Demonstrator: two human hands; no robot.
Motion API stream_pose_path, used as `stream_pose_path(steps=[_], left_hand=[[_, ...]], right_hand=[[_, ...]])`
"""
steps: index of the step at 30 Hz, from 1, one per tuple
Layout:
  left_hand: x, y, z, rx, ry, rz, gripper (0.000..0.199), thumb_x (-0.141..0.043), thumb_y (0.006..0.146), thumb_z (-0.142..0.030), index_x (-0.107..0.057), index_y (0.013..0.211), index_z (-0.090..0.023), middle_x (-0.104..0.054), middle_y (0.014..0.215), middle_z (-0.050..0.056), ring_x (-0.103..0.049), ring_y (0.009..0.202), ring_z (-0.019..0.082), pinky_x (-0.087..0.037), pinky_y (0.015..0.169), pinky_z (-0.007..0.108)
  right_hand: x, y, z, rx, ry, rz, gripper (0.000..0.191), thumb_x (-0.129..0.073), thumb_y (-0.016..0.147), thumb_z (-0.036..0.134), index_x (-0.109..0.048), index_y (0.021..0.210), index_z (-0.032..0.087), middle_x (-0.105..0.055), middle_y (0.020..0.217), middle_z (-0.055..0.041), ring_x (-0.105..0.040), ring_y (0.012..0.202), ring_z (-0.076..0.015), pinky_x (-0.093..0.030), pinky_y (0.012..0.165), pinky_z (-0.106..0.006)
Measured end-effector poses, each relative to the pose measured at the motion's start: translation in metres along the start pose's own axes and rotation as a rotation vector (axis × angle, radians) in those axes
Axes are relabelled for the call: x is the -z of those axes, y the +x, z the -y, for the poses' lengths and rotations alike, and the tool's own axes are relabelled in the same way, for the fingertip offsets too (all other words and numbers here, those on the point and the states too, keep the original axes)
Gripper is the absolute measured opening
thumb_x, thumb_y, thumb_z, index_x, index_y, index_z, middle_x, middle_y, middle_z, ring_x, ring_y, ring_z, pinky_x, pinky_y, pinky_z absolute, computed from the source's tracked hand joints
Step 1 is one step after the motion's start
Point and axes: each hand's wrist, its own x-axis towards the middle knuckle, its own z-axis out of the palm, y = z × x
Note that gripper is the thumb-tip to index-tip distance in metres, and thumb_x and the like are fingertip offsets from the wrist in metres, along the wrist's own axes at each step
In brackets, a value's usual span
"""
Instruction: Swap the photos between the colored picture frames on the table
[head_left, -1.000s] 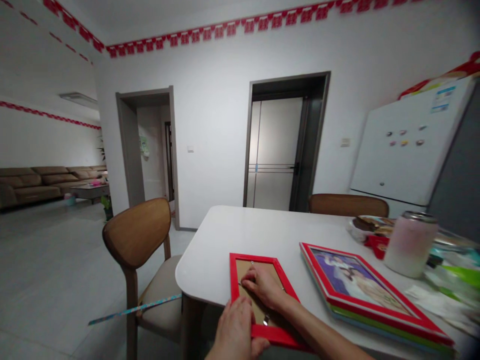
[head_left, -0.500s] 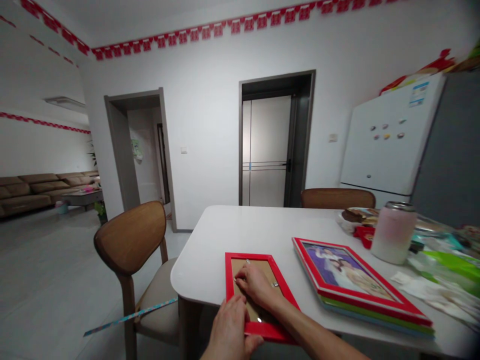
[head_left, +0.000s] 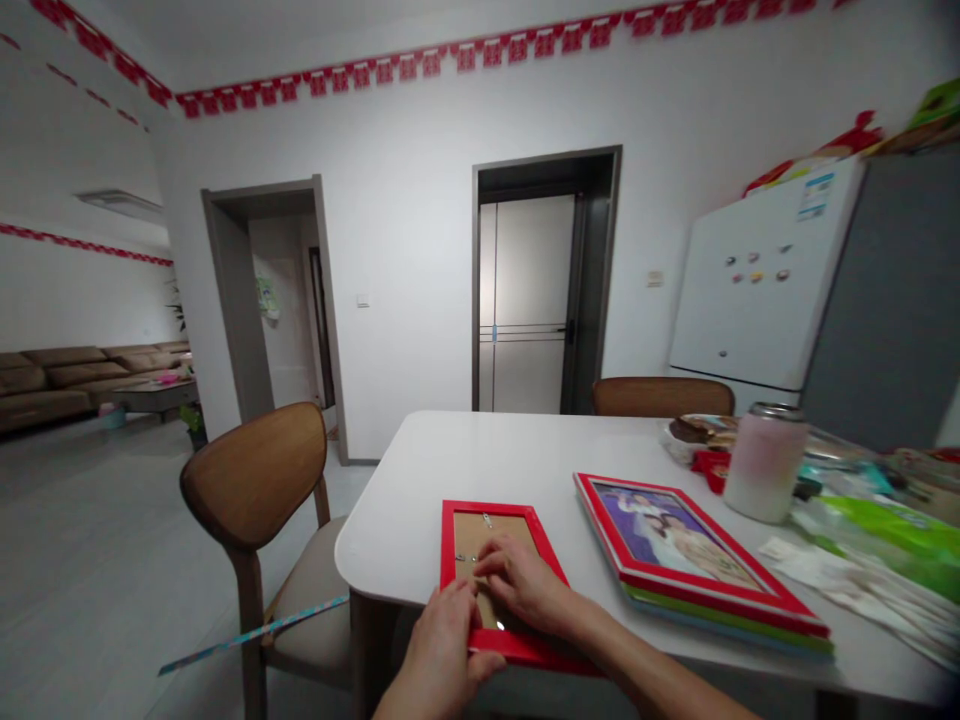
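A red picture frame (head_left: pixel 448 535) lies face down at the near edge of the white table, its brown backing board (head_left: pixel 469 535) upward. Small metal clips (head_left: pixel 487 521) show along the board's sides. My left hand (head_left: pixel 439 640) grips the frame's near left corner, thumb along the near edge and fingers over the back. With bent fingers close together, my right hand (head_left: pixel 529 590) touches the middle of the board; what its fingertips pinch, if anything, is hidden. To the right, another red frame (head_left: pixel 637 575) with a photo lies face up on a green frame (head_left: pixel 720 615).
The white table (head_left: pixel 487 450) also bears a pink and white bottle (head_left: pixel 766 465), crumpled tissues (head_left: pixel 832 580) and a green plastic package (head_left: pixel 892 530) at the right. A wooden chair (head_left: pixel 259 475) stands at the left, a patterned strip (head_left: pixel 255 635) across it. Another chair (head_left: pixel 664 397) stands behind.
My right hand has shifted nearer on the backing board, uncovering a clip on the left side. My left hand keeps its grip. The view has turned slightly right.
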Motion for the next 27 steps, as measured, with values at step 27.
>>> stream_pose_path(steps=[27], left_hand=[[0.016,0.002,0.001,-0.041,-0.029,0.039,0.051,-0.059,0.063,-0.023,-0.044,0.111,-0.016,-0.055,0.096,0.002,-0.05,0.087,0.015,-0.036,0.081,0.023]], right_hand=[[0.001,-0.021,0.006,-0.124,-0.035,0.019,0.016,-0.053,0.068,0.028,-0.068,0.073,0.029,-0.058,0.073,0.0,-0.048,0.076,-0.015,-0.03,0.067,-0.027]])
